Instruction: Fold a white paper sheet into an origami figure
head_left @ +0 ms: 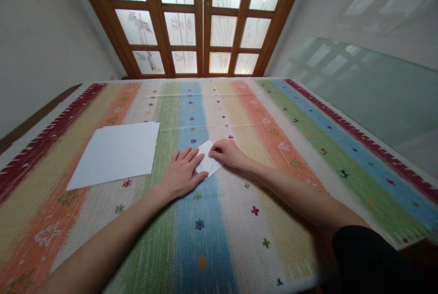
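A small piece of folded white paper point(206, 163) lies on the striped tablecloth in front of me, over the blue stripe. My left hand point(184, 170) rests flat with its fingers spread, the fingertips and thumb touching the paper's left side. From the right, my right hand point(226, 151) reaches in with curled fingers, pinching a flap of the same paper near its right edge. Part of the paper is hidden under both hands. Left of my left hand lies a stack of white paper sheets point(118, 152), with slightly uneven edges.
The table is covered by a striped tablecloth point(195, 257) with small printed figures. Beyond its far edge stands a wooden door point(204, 24) with frosted panes. Walls rise on both sides, and a pale glassy panel point(369, 97) is on the right.
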A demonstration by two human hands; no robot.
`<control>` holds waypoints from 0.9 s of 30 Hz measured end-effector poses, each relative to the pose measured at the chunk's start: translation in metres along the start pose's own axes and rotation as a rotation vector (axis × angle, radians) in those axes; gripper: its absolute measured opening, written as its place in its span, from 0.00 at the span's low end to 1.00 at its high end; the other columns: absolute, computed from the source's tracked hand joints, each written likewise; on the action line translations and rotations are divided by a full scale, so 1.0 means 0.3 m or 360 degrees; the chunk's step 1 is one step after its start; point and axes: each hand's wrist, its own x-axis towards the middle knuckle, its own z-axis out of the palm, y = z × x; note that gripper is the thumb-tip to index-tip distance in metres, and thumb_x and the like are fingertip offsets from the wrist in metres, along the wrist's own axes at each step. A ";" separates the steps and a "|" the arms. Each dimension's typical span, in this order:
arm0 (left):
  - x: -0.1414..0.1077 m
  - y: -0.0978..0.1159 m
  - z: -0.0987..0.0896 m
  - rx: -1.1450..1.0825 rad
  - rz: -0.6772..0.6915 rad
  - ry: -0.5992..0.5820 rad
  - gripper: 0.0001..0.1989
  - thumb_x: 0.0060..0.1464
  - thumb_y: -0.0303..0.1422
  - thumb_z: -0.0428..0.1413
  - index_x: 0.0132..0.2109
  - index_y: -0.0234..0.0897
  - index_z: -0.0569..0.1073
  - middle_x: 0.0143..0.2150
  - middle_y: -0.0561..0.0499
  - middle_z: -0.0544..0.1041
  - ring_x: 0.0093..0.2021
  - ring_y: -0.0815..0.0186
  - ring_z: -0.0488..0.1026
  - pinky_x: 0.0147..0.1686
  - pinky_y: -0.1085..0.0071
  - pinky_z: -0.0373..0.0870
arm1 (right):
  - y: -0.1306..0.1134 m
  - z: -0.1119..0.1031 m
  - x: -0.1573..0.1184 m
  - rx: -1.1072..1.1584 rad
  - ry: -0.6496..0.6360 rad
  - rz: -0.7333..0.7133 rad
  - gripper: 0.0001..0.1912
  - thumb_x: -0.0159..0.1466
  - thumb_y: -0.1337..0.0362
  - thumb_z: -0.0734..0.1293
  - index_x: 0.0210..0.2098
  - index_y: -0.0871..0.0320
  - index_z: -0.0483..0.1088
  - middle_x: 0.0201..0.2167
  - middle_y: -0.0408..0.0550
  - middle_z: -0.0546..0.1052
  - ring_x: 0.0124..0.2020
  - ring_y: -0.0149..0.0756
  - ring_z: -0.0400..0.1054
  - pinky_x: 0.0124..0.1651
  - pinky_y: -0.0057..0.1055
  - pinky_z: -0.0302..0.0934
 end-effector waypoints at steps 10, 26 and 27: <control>-0.008 0.010 0.018 0.0046 0.0020 0.0052 0.30 0.60 0.48 0.51 0.65 0.38 0.63 0.68 0.41 0.61 0.69 0.47 0.53 0.65 0.44 0.47 | -0.014 -0.002 -0.003 -0.0111 0.0015 0.0055 0.07 0.62 0.63 0.69 0.31 0.58 0.78 0.29 0.46 0.80 0.31 0.33 0.68 0.39 0.31 0.51; -0.017 0.006 0.020 0.0000 0.0062 0.0000 0.26 0.64 0.48 0.46 0.66 0.51 0.61 0.71 0.45 0.56 0.71 0.45 0.47 0.64 0.41 0.44 | 0.010 0.023 -0.014 -0.0215 0.0254 0.0136 0.11 0.61 0.55 0.70 0.32 0.57 0.70 0.31 0.46 0.74 0.36 0.37 0.64 0.39 0.32 0.46; -0.016 0.008 0.020 0.0003 0.0054 0.0001 0.26 0.64 0.47 0.46 0.66 0.51 0.62 0.71 0.45 0.56 0.70 0.44 0.47 0.64 0.41 0.44 | 0.012 0.022 -0.016 -0.0232 0.0255 0.0140 0.12 0.62 0.55 0.70 0.32 0.57 0.70 0.32 0.46 0.74 0.37 0.38 0.64 0.39 0.32 0.45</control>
